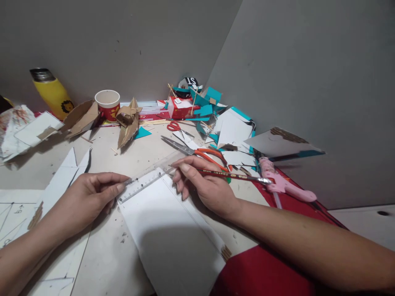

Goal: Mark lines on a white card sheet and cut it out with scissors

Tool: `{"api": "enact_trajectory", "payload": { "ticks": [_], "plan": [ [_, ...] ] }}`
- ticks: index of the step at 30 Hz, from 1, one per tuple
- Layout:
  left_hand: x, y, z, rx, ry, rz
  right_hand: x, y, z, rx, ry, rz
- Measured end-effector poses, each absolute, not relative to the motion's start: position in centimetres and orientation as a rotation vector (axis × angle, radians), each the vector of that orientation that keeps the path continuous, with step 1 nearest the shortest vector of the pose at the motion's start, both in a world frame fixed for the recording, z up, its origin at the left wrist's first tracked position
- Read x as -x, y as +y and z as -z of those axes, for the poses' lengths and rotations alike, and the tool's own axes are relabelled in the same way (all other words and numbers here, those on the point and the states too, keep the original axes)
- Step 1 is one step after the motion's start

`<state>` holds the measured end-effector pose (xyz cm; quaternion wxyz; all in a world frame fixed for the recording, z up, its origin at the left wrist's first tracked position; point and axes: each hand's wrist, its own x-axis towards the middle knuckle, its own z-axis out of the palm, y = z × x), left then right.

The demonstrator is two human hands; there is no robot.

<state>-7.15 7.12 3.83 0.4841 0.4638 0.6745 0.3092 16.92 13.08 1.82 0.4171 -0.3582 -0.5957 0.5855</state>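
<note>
A clear plastic ruler lies across the far end of a white cardboard sheet. Its left end is pinched between the thumb and fingers of my left hand. My right hand grips a dark red pencil with a metal band near its far end. The pencil's tip is close to the ruler's edge; whether it touches the card cannot be made out. A thin line runs along the sheet's right side, and brown corrugation shows at its right corner.
Orange-handled scissors and small red scissors lie beyond the ruler. A pink glue gun rests at right. Behind stand a paper cup, a yellow bottle and cardboard pieces. A drawn-on sheet lies at left.
</note>
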Motion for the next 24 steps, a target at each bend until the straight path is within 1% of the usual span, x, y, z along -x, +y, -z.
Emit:
{"api": "enact_trajectory", "payload": {
  "ticks": [6,10,12,14,17,20,22,24],
  "plan": [
    [7.7,7.2,-3.6,-1.108,1.621,-0.85,-17.0,12.9,-1.5,0.831,-1.507,-1.43],
    [7.8,7.1,-3.5,-0.935,1.545,-1.011,-16.9,13.0,-1.4,0.946,-1.61,-1.39],
    [7.8,7.0,-3.3,-0.879,1.476,-1.102,-17.2,12.9,-1.8,0.961,-1.828,-1.326],
    [8.0,7.0,-3.0,-0.863,1.423,-1.167,-17.6,12.6,-2.7,0.859,-2.147,-1.173],
    [8.2,7.0,-2.6,-0.853,1.385,-1.196,-18.4,11.4,-5.0,0.531,-2.606,-0.863],
    [8.4,7.0,-2.3,-0.853,1.367,-1.209,-18.8,9.7,-7.2,0.216,-2.97,-0.757],
    [8.5,6.9,-2.2,-0.859,1.352,-1.216,-18.9,8.7,-7.5,0.143,-3.154,-0.716],
    [8.5,6.9,-2.0,-0.869,1.337,-1.225,-19.1,8.0,-6.4,0.133,-3.195,-0.571]
  ]
}}
